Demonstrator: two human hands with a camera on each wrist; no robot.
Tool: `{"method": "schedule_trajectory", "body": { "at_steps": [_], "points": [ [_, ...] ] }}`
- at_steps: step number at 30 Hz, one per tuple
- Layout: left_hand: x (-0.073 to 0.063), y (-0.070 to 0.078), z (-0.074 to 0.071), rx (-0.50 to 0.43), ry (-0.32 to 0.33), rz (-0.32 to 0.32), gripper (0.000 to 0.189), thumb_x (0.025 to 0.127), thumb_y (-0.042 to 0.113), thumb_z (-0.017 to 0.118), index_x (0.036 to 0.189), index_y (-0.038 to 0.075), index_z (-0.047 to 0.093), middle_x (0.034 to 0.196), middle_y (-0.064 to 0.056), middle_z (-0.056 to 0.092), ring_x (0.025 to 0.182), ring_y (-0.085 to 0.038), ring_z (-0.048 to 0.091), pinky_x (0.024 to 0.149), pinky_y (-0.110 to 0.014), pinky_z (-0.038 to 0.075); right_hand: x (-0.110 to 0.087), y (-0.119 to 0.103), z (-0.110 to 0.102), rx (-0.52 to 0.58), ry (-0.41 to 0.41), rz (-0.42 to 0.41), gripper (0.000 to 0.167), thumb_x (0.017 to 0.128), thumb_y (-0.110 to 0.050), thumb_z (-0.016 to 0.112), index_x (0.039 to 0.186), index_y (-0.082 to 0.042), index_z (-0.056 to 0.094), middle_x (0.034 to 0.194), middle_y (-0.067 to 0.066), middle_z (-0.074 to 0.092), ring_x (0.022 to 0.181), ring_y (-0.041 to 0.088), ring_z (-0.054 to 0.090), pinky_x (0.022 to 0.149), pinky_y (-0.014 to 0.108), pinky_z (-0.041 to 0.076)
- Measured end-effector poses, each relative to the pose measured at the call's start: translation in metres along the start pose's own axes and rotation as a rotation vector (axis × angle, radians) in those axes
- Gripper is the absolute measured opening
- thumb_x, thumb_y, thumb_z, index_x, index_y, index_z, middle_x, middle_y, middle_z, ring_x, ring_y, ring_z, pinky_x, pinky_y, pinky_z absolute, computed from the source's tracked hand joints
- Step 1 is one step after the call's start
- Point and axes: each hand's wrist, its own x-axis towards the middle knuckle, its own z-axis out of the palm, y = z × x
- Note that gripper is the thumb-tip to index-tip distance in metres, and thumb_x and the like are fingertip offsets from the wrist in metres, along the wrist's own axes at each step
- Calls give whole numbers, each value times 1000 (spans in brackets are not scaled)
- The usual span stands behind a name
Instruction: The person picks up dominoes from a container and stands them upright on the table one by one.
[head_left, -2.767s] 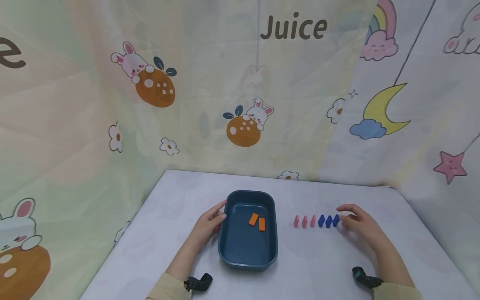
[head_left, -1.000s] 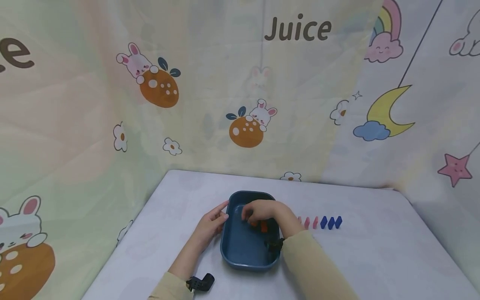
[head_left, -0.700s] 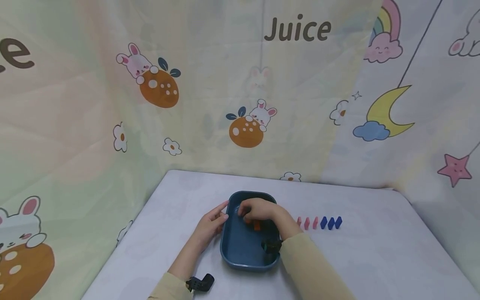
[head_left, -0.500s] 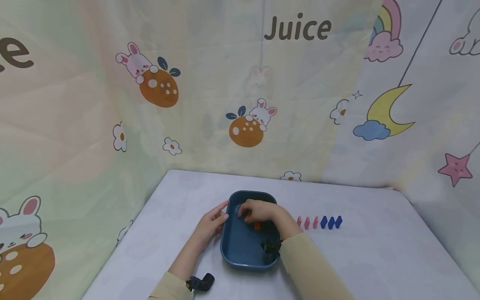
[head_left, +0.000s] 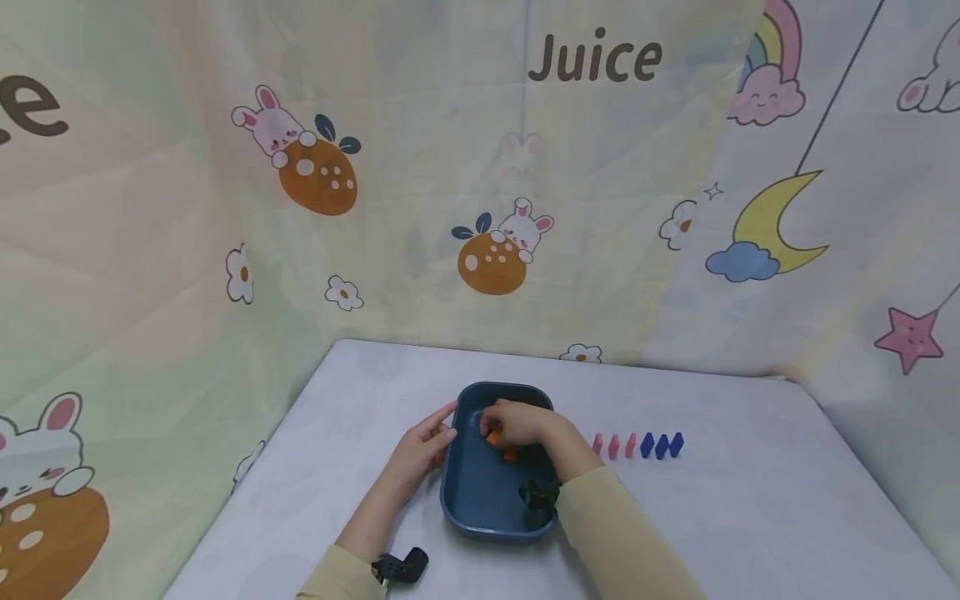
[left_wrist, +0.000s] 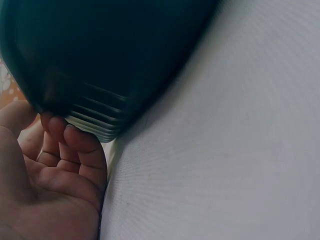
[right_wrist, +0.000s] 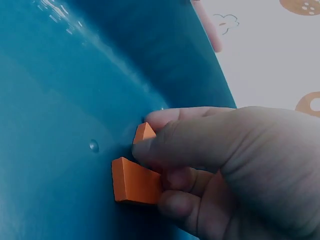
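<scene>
My left hand (head_left: 418, 446) holds the left side of a dark blue plastic tray (head_left: 480, 508), its curled fingertips against the outer wall in the left wrist view. My right hand (head_left: 525, 423) reaches down inside the tray. Between its thumb and index finger it pinches an orange domino block (right_wrist: 144, 132), mostly hidden by the thumb. A second orange domino block (right_wrist: 135, 182) stands close beside it, right by the other fingertips. From the head view, that second block shows only partly below the hand.
To the right of the tray, pink domino blocks (head_left: 614, 447) and blue domino blocks (head_left: 662, 446) stand in a row on the white table (head_left: 750, 500); the right forearm passes close to the pink end. A printed cloth (head_left: 405, 250) hangs behind the table.
My right hand has moved left from the blue end of the row into the tray. The orange blocks there have shifted under its fingers. My left hand stays at the tray's side.
</scene>
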Motion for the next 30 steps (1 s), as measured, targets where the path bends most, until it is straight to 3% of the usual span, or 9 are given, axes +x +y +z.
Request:
{"method": "schedule_trajectory", "body": {
  "at_steps": [7, 19, 24, 30],
  "points": [
    [0, 0, 0, -2, 6, -3, 47, 99, 28, 59, 145, 34, 49, 98, -6, 59, 85, -20, 58, 78, -31, 51, 1, -2, 2, -50, 28, 1, 16, 88, -9, 68, 95, -23, 67, 97, -2, 55, 83, 16, 55, 72, 30, 49],
    [0, 0, 0, -13, -3, -4, 47, 99, 28, 59, 144, 34, 49, 98, -7, 59, 86, -20, 58, 78, -31, 51, -3, -4, -7, -58, 117, -37, 14, 93, -20, 67, 105, -25, 63, 97, -6, 62, 83, 14, 58, 77, 31, 50],
    [1, -1, 0, 5, 4, -2, 48, 99, 30, 60, 145, 35, 49, 98, -7, 59, 85, -21, 58, 77, -31, 50, -8, -3, -14, -2, 149, -56, 15, 92, -22, 66, 105, -28, 61, 99, -7, 63, 86, 13, 59, 81, 31, 51],
    [1, -1, 0, 4, 14, -9, 49, 97, 33, 62, 144, 35, 50, 98, -6, 59, 85, -21, 58, 77, -31, 51, -17, -3, -23, 146, 194, -120, 20, 91, -20, 69, 108, -26, 60, 101, -4, 63, 85, 16, 59, 76, 30, 53]
  ]
}}
